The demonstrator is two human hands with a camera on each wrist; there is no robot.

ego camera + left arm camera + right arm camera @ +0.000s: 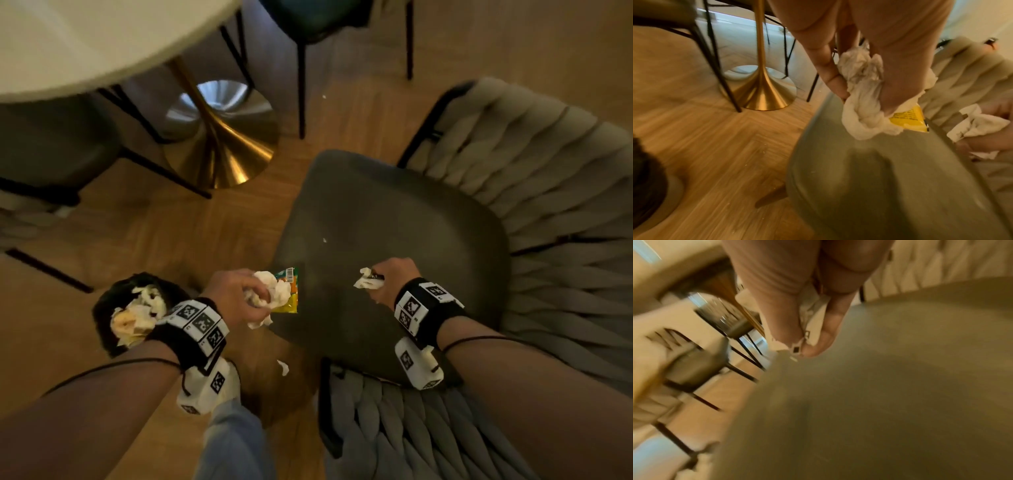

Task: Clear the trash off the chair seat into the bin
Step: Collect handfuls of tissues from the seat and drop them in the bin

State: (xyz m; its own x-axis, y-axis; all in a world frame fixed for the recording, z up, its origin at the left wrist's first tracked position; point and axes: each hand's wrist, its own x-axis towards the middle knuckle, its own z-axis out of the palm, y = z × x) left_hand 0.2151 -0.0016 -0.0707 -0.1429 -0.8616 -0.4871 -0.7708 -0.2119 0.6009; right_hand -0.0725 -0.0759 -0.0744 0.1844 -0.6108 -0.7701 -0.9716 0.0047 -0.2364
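Grey-green chair seat (394,219) nearly cleared; both hands loaded, bin to the left.

White crumpled tissue (272,291) and a yellow snack wrapper (289,298) are clenched together in the left hand (236,294), which hovers at the seat's front-left edge. The right hand (390,281) pinches a small white paper scrap (366,279) between thumb and fingertips, over the seat's front part. The black bin (113,308) stands on the wood floor just left of the left wrist, already holding crumpled paper; the left hand is nearer to it, the right must cross over. One tiny white fleck (324,240) remains mid-seat, and a small white scrap (283,367) lies on the floor below the seat edge. The tissue looks soft and loose, with a tail hanging down, so it is judged liable to shed bits in transit.
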